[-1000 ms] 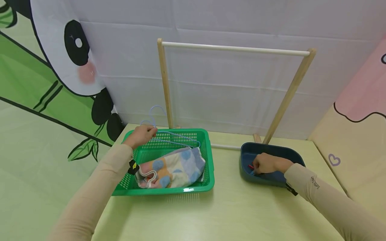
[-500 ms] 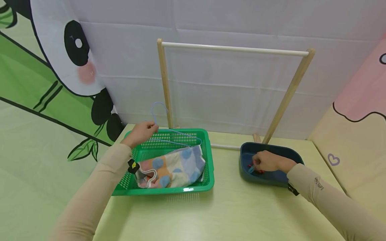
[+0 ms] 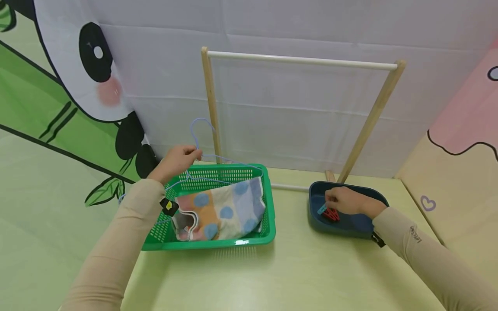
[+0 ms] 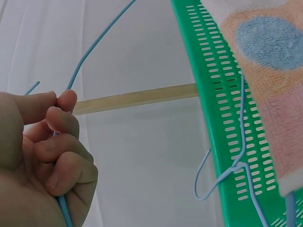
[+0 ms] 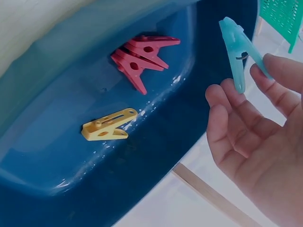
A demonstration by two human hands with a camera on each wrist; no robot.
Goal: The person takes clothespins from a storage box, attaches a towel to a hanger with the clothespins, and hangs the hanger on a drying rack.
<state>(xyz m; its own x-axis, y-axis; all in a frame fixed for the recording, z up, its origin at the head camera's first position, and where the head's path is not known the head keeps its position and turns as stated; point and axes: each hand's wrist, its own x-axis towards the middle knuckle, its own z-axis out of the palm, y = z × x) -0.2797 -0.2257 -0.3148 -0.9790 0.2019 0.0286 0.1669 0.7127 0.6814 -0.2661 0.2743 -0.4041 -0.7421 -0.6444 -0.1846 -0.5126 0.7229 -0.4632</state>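
My left hand [image 3: 177, 162] pinches a thin light-blue clothes hanger [image 4: 82, 62] by its wire close under the hook, above the back left of a green basket [image 3: 210, 247]. Inside the basket lies a folded towel [image 3: 225, 207] with blue dots on pastel patches. A second blue hanger [image 4: 243, 127] shows beside the towel in the left wrist view. Over a dark blue bin [image 3: 362, 222], thumb and index finger of my right hand [image 3: 350, 201] pinch one leg of a light-blue clothespin [image 5: 232, 40]. Red clothespins [image 5: 135, 56] and a yellow clothespin [image 5: 108, 126] lie on the bin floor.
Behind the basket and bin stands a rack with wooden uprights [image 3: 369, 125] and a white top rod [image 3: 303, 60]. A lower white rod [image 3: 289, 187] runs near the pale table [image 3: 295, 263]. Printed cloth walls [image 3: 272, 129] close off the back and sides.
My left hand has risen with the hanger, its hook now higher against the rack's left upright. My right hand has lifted slightly with the light-blue clothespin, uncovering the red ones.
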